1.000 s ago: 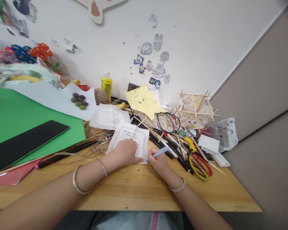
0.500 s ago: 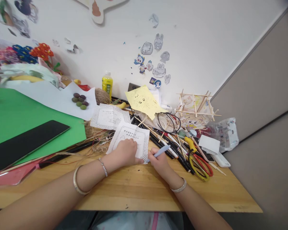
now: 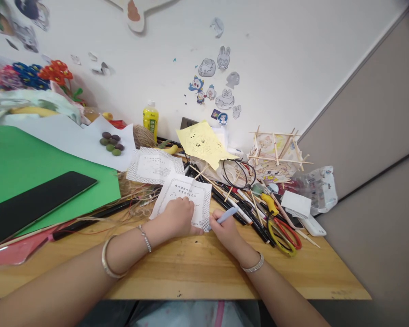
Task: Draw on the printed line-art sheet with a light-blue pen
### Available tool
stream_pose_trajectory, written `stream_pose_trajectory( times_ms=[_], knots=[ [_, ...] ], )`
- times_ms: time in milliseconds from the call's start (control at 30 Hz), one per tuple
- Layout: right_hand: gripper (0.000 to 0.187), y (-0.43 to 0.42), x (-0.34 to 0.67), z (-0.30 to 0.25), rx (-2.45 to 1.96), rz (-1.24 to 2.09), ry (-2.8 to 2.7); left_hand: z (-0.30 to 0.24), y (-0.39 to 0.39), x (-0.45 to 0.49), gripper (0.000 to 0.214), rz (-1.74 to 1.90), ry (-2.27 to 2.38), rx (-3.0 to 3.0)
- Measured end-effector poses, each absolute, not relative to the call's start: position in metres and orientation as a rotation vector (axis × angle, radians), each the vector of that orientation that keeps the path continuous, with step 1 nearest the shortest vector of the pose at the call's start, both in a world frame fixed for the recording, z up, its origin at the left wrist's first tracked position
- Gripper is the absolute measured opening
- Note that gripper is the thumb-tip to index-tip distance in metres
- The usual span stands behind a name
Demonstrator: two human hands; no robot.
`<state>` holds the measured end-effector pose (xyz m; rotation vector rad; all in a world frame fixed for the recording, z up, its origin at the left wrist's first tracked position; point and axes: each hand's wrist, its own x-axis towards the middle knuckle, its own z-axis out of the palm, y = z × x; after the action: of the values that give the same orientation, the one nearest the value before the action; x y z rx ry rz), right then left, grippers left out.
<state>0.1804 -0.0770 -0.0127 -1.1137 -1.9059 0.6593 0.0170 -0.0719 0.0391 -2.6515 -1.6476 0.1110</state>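
Head view is showing the left hand (image 3: 177, 218) fingers pressed together flat on the printed sheet (image 3: 186, 193), pinning it to the bench (image 3: 197, 268). Just beside them, the right hand (image 3: 226, 232) fingers are pinching a blue pen (image 3: 227, 215) low on its barrel. Sheet's looking thin and floppy, probably sliding easily unless pinned.

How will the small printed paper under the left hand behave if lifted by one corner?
Probably floppy and very light: the paper looks thin and lies flat on the table. Pushed, it would likely slide on the smooth wood; the left hand rests on it while the right hand holds a pen.
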Motion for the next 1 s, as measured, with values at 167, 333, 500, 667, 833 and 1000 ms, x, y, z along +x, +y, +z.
stream_pose_trajectory(
  times_ms=[167,333,500,667,833,1000],
  knots=[
    [0.027,-0.0764,0.1822,-0.0152,-1.114,0.659,-1.857,0.0381,-0.0712,0.0159,0.077,0.093,-1.646,-2.664],
    [0.026,-0.0778,0.1830,-0.0130,-1.141,0.631,-1.781,0.0377,-0.0712,0.0149,0.075,0.055,-1.652,-2.678],
    [0.025,-0.0789,0.1816,-0.0117,-1.144,0.659,-1.788,0.0385,-0.0722,0.0164,0.069,0.083,-1.658,-2.655],
    [0.026,-0.0799,0.1782,-0.0105,-1.107,0.667,-1.903,0.0358,-0.0716,0.0174,0.072,0.063,-1.679,-2.647],
    [0.027,-0.0802,0.1780,-0.0096,-1.115,0.666,-1.924,0.0342,-0.0708,0.0179,0.072,0.068,-1.679,-2.635],
    [0.026,-0.0778,0.1802,-0.0123,-1.140,0.630,-1.927,0.0335,-0.0707,0.0175,0.071,0.057,-1.685,-2.637]
  ],
)
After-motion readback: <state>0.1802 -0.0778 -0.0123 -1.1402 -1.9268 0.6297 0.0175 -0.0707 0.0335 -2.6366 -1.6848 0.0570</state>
